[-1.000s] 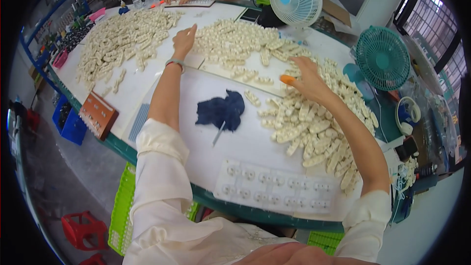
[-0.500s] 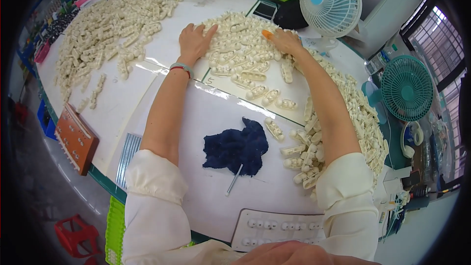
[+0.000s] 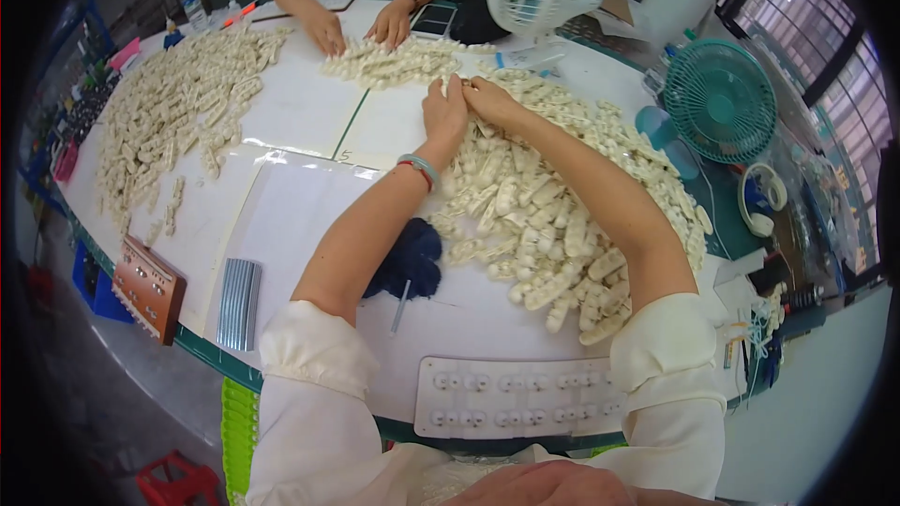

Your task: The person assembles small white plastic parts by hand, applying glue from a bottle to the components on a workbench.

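Side by side, my left hand (image 3: 444,116) and my right hand (image 3: 491,101) meet at the far left edge of a large heap of cream pod-shaped pieces (image 3: 525,197) with round bumps. My left hand's fingers stretch forward against the pieces, apart from one another at the tips. The fingers of my right hand bend toward the left hand, and their tips are hidden. Under my left forearm lies a dark blue cloth (image 3: 412,258), partly covered. A thin clear rod (image 3: 401,306) rests against its near edge.
Across the table, another person's hands (image 3: 361,33) touch a smaller group of pieces (image 3: 389,64). Another heap (image 3: 178,112) spreads at left. Nearby are a white tray with paired bumps (image 3: 516,398), a ribbed metal block (image 3: 240,305), a brown block (image 3: 148,289) and a green fan (image 3: 720,94).
My hands have come together, and many middle pieces have shifted right into the heap. The other person's hands have reached forward to pieces at the far side. My view has turned.
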Demonstrator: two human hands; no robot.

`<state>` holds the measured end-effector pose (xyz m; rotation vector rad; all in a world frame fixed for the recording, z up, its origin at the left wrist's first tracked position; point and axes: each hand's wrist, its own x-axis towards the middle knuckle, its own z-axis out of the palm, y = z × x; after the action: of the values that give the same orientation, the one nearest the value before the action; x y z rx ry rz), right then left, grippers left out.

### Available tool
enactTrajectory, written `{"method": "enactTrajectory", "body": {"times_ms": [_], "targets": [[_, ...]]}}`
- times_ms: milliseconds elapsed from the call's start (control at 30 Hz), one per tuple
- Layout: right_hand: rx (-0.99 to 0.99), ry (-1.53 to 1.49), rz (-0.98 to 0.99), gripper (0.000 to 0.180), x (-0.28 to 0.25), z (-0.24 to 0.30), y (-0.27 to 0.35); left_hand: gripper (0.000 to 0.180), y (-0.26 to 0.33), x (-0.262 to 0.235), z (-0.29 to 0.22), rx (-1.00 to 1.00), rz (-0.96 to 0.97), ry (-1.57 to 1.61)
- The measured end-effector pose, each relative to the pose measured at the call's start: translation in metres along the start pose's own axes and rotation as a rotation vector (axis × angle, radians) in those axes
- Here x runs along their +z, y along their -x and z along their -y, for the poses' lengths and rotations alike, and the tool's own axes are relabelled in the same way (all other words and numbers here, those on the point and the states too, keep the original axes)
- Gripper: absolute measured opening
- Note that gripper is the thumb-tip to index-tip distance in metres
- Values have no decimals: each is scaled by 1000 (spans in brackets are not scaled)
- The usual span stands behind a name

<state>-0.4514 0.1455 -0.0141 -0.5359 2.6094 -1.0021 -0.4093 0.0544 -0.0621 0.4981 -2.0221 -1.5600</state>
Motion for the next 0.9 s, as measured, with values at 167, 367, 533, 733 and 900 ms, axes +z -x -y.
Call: {"method": "enactTrajectory", "body": {"times_ms": [167, 367, 533, 733, 900], "targets": [[87, -356, -71, 39, -63, -36, 51, 51, 44, 55, -53, -40, 272, 427], [138, -498, -277, 24, -133, -67, 145, 70, 106, 91, -128, -36, 773, 521], [111, -217, -351, 21, -159, -103, 213, 87, 138, 52, -137, 546, 799, -223], [-159, -47, -525, 15, -141, -111, 256, 100, 70, -130, -97, 343, 911, -998], [-118, -487, -531, 24, -108, -69, 303, 90, 72, -127, -57, -168, 905, -1007]]}}
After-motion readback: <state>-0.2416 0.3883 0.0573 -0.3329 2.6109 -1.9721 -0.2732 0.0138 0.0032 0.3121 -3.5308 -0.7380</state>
